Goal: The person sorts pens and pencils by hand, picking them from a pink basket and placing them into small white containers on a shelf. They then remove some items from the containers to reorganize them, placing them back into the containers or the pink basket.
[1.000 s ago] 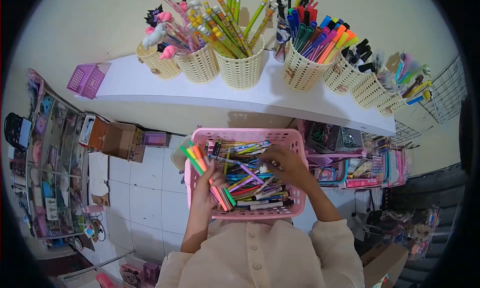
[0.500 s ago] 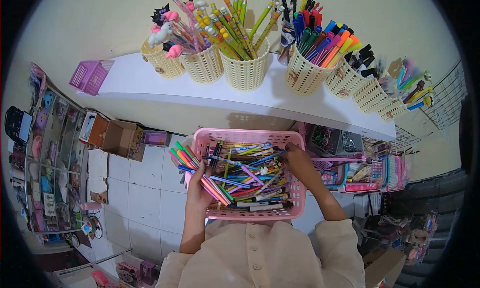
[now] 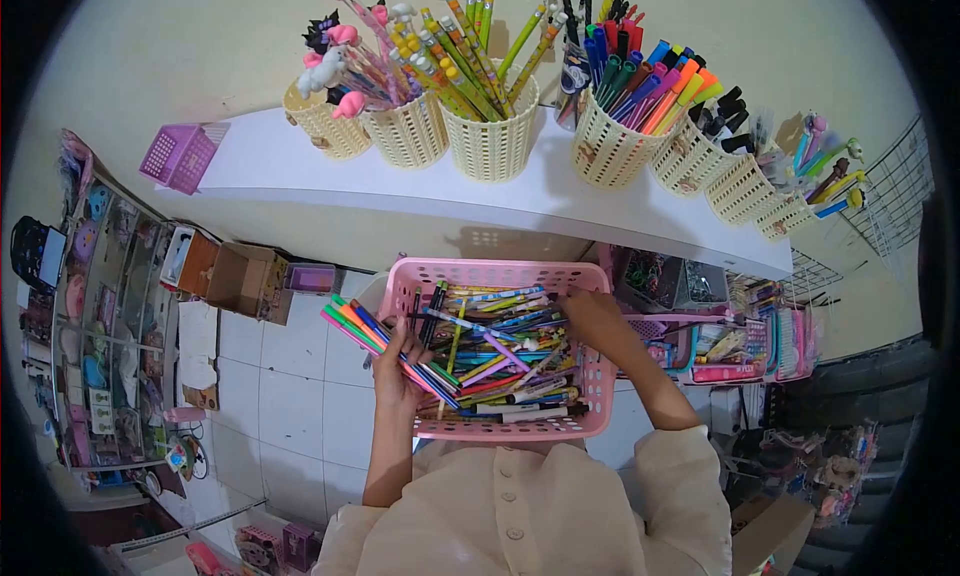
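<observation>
A pink basket [image 3: 500,268] full of loose pens and pencils [image 3: 510,351] lies in front of my body. My left hand [image 3: 402,361] is closed round a bundle of coloured pens [image 3: 365,328], with green, pink, orange, red and blue among them, over the basket's left side. At the upper right inside the basket, my right hand [image 3: 592,319] reaches down among the pens. Its fingers are bent, and their tips are partly hidden, so I cannot make out whether they hold anything.
Above the basket, a white shelf [image 3: 390,191] carries several cream cups, including one of patterned pencils [image 3: 490,141] and one of markers [image 3: 612,156]. A small purple basket [image 3: 178,157] stands at its left end. Cardboard boxes [image 3: 238,278] are on the left, stocked baskets [image 3: 725,372] on the right.
The bundle in my left hand has turned and fanned differently, its upper ends further left. My right hand has shifted slightly left and down among the pens.
</observation>
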The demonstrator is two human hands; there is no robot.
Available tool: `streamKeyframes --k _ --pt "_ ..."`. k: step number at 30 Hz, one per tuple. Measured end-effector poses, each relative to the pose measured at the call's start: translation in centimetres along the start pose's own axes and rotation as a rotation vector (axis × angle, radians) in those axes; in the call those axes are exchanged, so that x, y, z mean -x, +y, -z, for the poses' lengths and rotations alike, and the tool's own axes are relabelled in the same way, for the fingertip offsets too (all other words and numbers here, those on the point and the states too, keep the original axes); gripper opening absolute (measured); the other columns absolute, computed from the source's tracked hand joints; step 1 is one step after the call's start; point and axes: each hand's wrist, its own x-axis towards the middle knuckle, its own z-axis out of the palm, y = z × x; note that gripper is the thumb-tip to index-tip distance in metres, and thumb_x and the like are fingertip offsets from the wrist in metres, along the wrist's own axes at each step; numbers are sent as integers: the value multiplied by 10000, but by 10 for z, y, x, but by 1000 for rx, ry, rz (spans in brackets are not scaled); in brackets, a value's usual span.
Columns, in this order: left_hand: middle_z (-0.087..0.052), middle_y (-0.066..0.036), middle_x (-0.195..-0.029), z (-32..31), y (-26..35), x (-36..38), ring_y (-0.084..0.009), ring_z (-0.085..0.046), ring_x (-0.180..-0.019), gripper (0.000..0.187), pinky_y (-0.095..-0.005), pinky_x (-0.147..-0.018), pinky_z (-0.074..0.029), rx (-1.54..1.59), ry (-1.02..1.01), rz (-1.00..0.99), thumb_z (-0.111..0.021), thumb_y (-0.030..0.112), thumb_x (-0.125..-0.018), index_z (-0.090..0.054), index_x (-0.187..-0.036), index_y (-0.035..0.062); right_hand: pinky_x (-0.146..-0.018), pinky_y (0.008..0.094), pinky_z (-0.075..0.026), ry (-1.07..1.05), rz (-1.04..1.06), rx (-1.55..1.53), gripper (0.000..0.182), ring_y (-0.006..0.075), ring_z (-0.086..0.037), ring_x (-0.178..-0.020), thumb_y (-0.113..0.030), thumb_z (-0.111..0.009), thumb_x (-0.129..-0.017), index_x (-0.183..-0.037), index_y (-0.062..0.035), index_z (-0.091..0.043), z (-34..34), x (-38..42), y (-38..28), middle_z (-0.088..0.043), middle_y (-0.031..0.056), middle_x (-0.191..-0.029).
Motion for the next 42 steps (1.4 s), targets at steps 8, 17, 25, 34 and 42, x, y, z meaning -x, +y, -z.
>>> streamKeyframes --k 8,17,25,34,42 --pt "-429 -2 -667 -5 -8 2 -54 -327 -456 150 -190 -435 -297 102 -38 -155 -518 187 -800 -424 -887 108 -549 318 -444 -13 30 -448 184 248 -573 -594 -133 -630 -624 -724 3 -558 91 59 5 -564 119 -619" --pt "-453 -14 -627 -25 -13 19 -53 -339 -430 223 -188 -413 -305 -164 -26 -175 -527 193 -789 -413 -933 65 -528 263 -422 -118 386 -984 274 178 -540 -543 -245 -604 -709 -827 -1 -569 31 21 -75 -559 104 -629" --pt "-399 19 -559 -2 49 20 -115 -455 -575 185 -282 -594 -417 -103 226 -397 -472 282 -821 -408 -908 132 -469 382 -429 17 368 -179 92 282 -564 -569 -41 -487 -655 -603 -7 -555 -23 -25 -86 -544 163 -585" --pt "-376 29 -564 18 48 14 -85 -430 -518 164 -294 -586 -438 114 40 -318 -446 270 -834 -428 -918 130 -458 365 -423 -3 388 -85 106 260 -573 -588 -56 -498 -654 -585 -27 -572 -27 -25 -84 -556 133 -620" --pt "-323 27 -546 18 38 2 -75 -335 -466 116 -230 -482 -348 224 -9 -245 -457 228 -833 -426 -878 125 -437 345 -412 41 397 -45 89 236 -576 -569 -64 -526 -616 -545 -39 -572 -31 -26 -88 -561 126 -585"
